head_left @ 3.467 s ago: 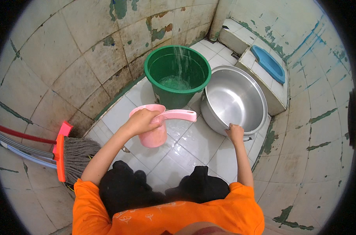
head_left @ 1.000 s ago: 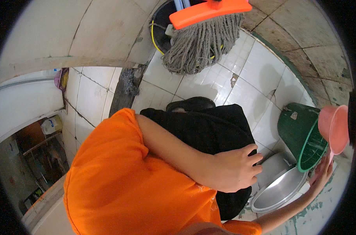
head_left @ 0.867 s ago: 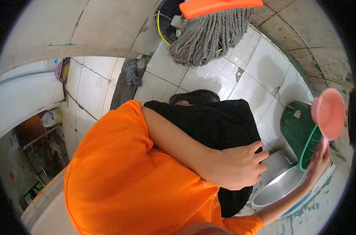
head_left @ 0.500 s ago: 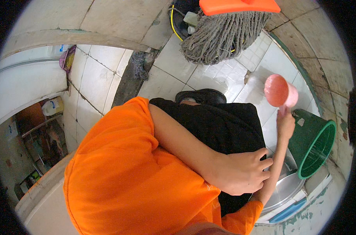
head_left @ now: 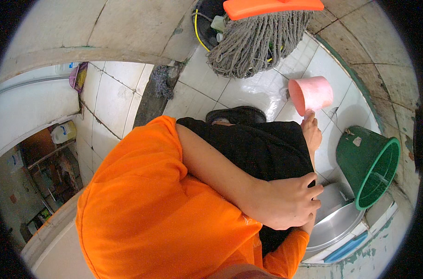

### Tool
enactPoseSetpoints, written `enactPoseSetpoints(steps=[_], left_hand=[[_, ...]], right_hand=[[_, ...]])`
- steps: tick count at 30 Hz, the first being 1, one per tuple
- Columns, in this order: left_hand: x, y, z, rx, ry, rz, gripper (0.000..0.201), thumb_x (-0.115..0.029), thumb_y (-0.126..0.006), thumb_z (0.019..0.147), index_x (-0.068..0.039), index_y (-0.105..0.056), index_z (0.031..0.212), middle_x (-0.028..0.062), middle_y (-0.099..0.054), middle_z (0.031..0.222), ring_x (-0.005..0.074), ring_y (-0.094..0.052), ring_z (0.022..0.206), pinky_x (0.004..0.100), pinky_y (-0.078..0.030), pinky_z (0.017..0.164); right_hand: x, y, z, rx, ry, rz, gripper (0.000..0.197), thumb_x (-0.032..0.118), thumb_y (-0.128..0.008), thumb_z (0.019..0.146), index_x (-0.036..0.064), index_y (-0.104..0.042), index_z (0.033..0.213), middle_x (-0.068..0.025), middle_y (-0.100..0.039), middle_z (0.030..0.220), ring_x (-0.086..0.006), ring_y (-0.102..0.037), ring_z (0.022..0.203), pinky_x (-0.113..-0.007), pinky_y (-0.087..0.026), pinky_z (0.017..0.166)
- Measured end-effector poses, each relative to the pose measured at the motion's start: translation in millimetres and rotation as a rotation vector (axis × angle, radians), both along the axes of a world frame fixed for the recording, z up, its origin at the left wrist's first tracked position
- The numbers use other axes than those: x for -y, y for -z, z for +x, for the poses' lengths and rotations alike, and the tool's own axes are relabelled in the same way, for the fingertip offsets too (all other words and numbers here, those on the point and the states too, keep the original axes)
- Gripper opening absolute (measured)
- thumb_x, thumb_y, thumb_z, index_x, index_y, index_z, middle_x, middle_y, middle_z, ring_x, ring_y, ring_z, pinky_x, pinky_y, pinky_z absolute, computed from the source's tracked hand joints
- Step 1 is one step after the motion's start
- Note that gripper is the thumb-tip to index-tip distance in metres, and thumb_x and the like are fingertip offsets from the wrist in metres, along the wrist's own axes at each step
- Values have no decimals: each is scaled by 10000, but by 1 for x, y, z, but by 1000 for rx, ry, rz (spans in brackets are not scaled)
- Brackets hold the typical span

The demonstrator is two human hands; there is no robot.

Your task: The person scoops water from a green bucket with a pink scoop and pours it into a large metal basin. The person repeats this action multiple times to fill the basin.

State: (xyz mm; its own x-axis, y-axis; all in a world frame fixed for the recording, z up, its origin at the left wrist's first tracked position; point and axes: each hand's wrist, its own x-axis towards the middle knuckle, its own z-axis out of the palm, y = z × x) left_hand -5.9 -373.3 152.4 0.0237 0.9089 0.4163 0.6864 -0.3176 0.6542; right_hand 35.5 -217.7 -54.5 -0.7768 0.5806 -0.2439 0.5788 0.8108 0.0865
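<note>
My right hand point(head_left: 312, 133) is closed around the handle of a pink plastic water dipper point(head_left: 317, 94). The dipper is tipped over the wet tiled floor, its mouth toward the left. My left hand point(head_left: 293, 203) lies over my bent knee in dark cloth, crossing above my right forearm, with its fingers apart and nothing in them. Right of my right hand, a green bucket point(head_left: 355, 151) lies on its side, mouth toward the lower right. A shiny metal basin point(head_left: 332, 228) sits below the bucket, partly covered by my right arm.
A grey string mop point(head_left: 262, 46) with an orange head hangs ahead, in front of a black container point(head_left: 203, 28) with a yellow rim. Tiled walls close in on the right. A blue object point(head_left: 345, 247) lies beyond the basin. Shelves point(head_left: 53, 162) stand beyond a ledge at left.
My right hand has carried the dipper to the left and turned it, so its inside shows less. The left hand stays on the knee. The whole view has shifted slightly.
</note>
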Motion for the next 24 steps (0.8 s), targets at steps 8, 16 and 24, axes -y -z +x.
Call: enactPoseSetpoints(steps=[8, 16, 24], left_hand=[[-10, 1, -4, -5, 61, -5, 184, -260, -519, 704, -101, -610, 687, 40, -562, 842, 224, -480, 920, 366, -362, 807], [-18, -2, -25, 71, 135, -93, 162, -256, -533, 693, -108, -588, 658, 36, -533, 846, 242, -470, 956, 419, -358, 845], [-50, 5, -42, 172, 317, -142, 140, -246, -547, 705, -119, -558, 648, 18, -534, 854, 228, -475, 994, 439, -339, 902]], right_hand=[[-28, -34, 14, -40, -186, 453, 415, 96, -461, 811, 178, -369, 1208, -47, -518, 907, -210, -586, 534, -327, -491, 444], [-93, -176, 83, -228, 101, 704, 308, 322, -476, 876, 212, -491, 1164, -20, -570, 1057, -222, -623, 750, -327, -506, 504], [-183, -240, 159, 238, 613, 606, 424, 379, -357, 902, 70, -419, 1186, -152, -613, 975, -328, -601, 833, -421, -495, 661]])
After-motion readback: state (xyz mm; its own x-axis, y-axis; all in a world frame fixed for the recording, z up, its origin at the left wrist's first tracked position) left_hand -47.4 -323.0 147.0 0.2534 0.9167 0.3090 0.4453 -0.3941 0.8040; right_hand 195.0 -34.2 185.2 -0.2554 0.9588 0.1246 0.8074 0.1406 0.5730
